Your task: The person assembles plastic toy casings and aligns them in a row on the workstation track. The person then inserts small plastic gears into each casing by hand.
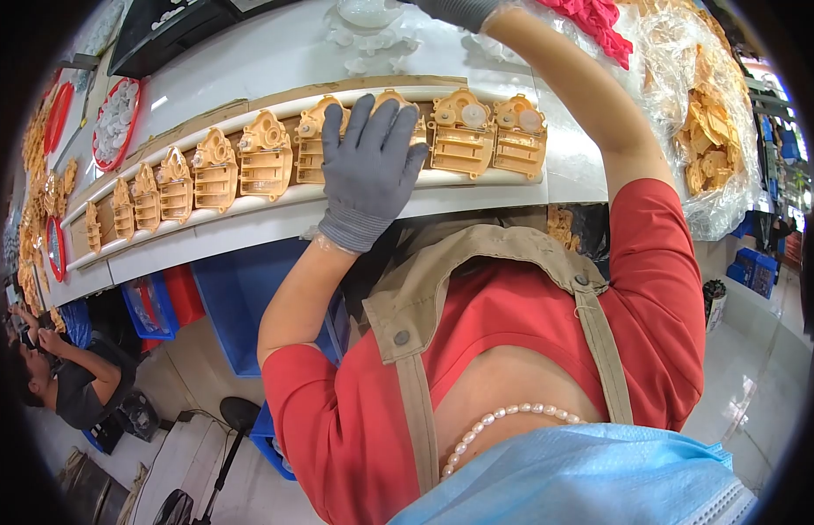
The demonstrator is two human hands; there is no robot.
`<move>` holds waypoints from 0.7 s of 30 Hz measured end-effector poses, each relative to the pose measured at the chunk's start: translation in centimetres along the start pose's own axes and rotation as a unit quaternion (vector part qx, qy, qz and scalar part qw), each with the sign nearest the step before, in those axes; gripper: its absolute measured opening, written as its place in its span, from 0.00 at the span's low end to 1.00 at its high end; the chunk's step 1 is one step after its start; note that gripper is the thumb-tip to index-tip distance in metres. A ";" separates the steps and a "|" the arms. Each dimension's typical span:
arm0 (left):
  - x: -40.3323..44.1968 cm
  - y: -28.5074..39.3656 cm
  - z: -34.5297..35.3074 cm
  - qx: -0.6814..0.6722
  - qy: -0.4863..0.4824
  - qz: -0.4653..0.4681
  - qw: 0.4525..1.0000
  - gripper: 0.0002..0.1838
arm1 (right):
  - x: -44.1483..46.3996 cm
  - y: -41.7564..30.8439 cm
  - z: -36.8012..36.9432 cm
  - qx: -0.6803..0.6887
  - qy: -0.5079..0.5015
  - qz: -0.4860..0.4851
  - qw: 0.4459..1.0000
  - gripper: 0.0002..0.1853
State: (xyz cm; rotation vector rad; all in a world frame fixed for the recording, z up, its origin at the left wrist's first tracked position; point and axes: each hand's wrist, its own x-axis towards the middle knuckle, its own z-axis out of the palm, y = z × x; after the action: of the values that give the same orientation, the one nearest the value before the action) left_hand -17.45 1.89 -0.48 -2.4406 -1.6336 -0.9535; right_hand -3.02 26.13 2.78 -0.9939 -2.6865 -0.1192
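My left hand (369,166), in a grey glove, lies with fingers spread over a row of tan plastic housings. Its fingers cover much of one tan housing (391,98); the contact beneath the palm is hidden. Just left of the hand is another tan housing (311,144); a housing with a whitish round gear (474,115) is to its right. The row rests in a long tray with white rails (223,206). My right hand (459,10), also gloved in grey, reaches to the top edge near loose white parts (368,39). Its fingers are mostly cut off.
A red-rimmed basket (118,122) of white parts stands at the left. Clear plastic bags (687,96) with tan parts lie at the right, beside pink cloth (595,26). Blue bins (249,306) sit below the bench. Another person (83,385) is at the lower left.
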 end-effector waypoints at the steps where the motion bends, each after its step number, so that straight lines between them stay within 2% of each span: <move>1: -0.2 0.1 -0.2 -0.008 -0.002 0.003 1.000 0.20 | 0.3 -0.4 0.3 0.009 -0.005 -0.007 1.000 0.06; 4: -0.8 0.1 -0.2 -0.024 0.002 0.012 1.000 0.19 | -0.2 -1.2 -0.2 0.001 -0.043 -0.010 0.999 0.05; 8: -1.4 0.3 0.1 -0.039 0.007 0.018 0.999 0.18 | -0.2 -0.6 3.0 0.086 -0.002 0.008 0.996 0.06; 10: -1.6 0.4 0.5 -0.048 0.013 0.025 0.998 0.18 | -0.2 0.0 3.9 0.259 -0.025 0.101 0.960 0.08; 11: -1.7 0.4 0.6 -0.051 0.016 0.029 0.998 0.18 | -0.2 0.4 4.5 0.343 -0.036 0.144 0.928 0.09; 14: -1.8 0.4 0.8 -0.055 0.020 0.031 0.998 0.17 | -0.3 2.7 7.9 0.540 0.011 0.174 0.823 0.11; 15: -1.8 0.5 0.8 -0.056 0.024 0.034 0.998 0.17 | -0.2 3.4 7.6 0.651 -0.051 0.264 0.710 0.13; 18: -1.8 0.5 0.8 -0.062 0.028 0.040 0.997 0.17 | -0.5 5.0 8.7 0.796 -0.055 0.310 0.516 0.06; 21: -2.0 0.5 0.6 -0.089 0.037 0.041 0.994 0.16 | -1.3 2.9 5.3 0.858 -0.073 0.256 0.439 0.08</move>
State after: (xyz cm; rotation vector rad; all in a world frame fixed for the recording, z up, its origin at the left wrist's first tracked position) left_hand -17.24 0.27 -1.87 -2.5277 -1.4710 -1.2096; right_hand -1.44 28.41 -2.70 -0.7280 -0.9700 2.2289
